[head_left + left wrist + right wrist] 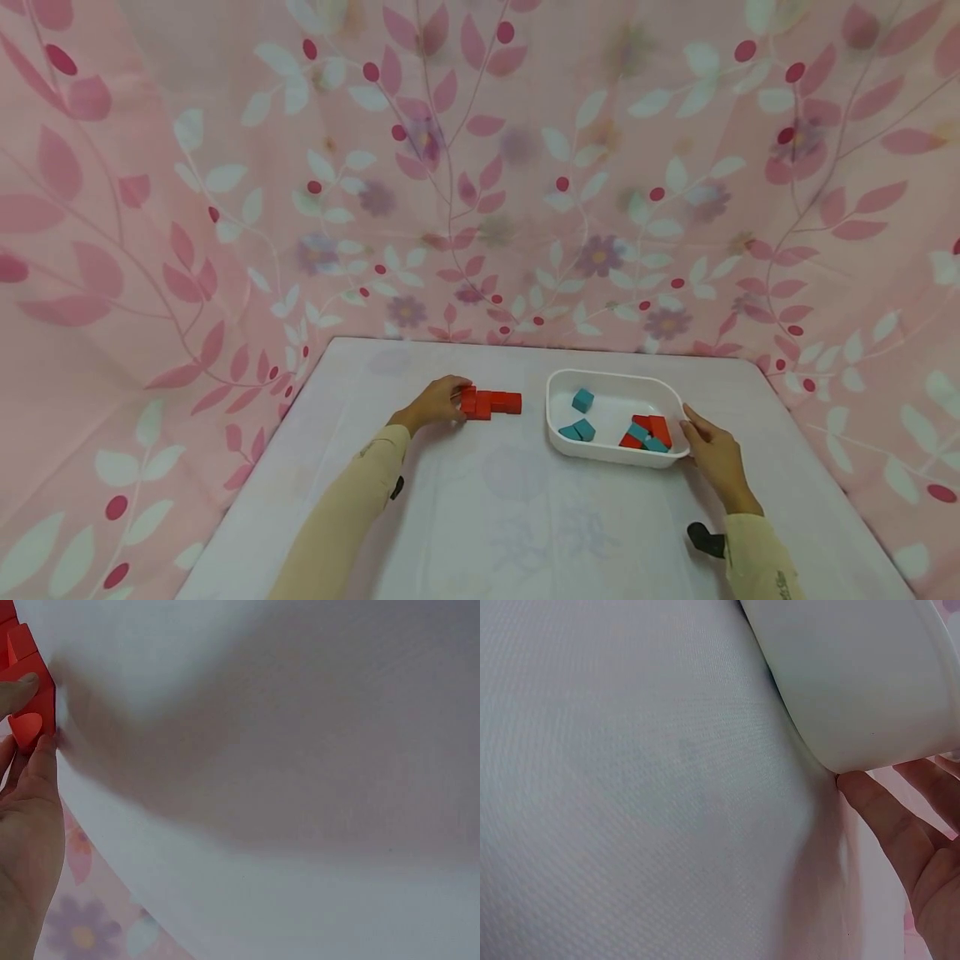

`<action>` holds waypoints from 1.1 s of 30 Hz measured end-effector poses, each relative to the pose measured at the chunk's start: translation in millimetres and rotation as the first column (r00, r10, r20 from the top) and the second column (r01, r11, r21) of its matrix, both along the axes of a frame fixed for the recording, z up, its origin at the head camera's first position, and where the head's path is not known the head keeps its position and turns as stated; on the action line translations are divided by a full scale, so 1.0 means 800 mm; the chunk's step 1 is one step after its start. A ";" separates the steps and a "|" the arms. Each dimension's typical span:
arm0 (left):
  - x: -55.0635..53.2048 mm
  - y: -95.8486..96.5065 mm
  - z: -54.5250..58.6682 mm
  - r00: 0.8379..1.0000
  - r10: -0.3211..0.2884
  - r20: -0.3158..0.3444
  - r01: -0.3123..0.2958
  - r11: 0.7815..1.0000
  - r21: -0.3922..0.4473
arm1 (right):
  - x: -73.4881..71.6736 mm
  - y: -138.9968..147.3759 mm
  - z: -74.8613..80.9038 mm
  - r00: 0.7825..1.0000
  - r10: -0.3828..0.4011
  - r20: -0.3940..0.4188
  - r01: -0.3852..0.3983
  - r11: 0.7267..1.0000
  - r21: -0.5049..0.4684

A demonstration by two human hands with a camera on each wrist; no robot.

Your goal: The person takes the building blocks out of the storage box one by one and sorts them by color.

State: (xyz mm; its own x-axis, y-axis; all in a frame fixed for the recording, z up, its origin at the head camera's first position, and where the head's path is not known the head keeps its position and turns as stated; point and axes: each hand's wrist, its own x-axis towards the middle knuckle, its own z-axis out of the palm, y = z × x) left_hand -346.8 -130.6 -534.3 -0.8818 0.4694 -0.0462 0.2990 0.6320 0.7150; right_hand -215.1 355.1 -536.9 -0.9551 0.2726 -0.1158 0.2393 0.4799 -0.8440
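Observation:
Several red blocks (491, 402) lie together in a row on the table, left of the tray. My left hand (437, 403) pinches the red block (45, 697) at the row's left end, thumb on one side and fingers on the other. A white plastic tray (600, 452) stands to the right, and my right hand (716, 457) holds it by its right end. In the right wrist view, a fingertip presses low against the tray wall (855, 697). Inside the tray lie several teal blocks (582, 400) and red blocks (660, 430), some of them overlapping.
The white-covered table (465, 517) ends at a back edge close behind the blocks and tray. A pink floral curtain (480, 208) hangs behind it and along both sides. Black wrist-camera pieces (705, 540) stick out beneath the sleeves.

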 end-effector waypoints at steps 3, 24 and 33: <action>0.001 0.000 -0.001 1.000 -0.017 -0.005 0.017 1.000 0.005 | 0.000 0.000 -0.001 1.000 0.004 -0.008 -0.004 1.000 0.002; -0.006 0.074 0.035 0.963 -0.074 -0.258 0.065 0.997 -0.043 | 0.005 -0.004 0.003 0.999 -0.013 -0.045 0.015 0.999 0.033; -0.003 0.088 0.058 0.983 -0.046 -0.176 0.000 0.968 -0.249 | 0.002 -0.003 0.001 0.999 -0.022 -0.038 0.024 0.999 0.040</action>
State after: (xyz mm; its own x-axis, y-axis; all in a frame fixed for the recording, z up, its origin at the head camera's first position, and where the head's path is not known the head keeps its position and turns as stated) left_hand -349.3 -60.3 -488.1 -0.8754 0.4834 -0.0055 0.4243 0.7738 0.4703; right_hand -213.8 352.4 -535.9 -0.9521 0.2981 -0.0683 0.2189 0.5085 -0.8328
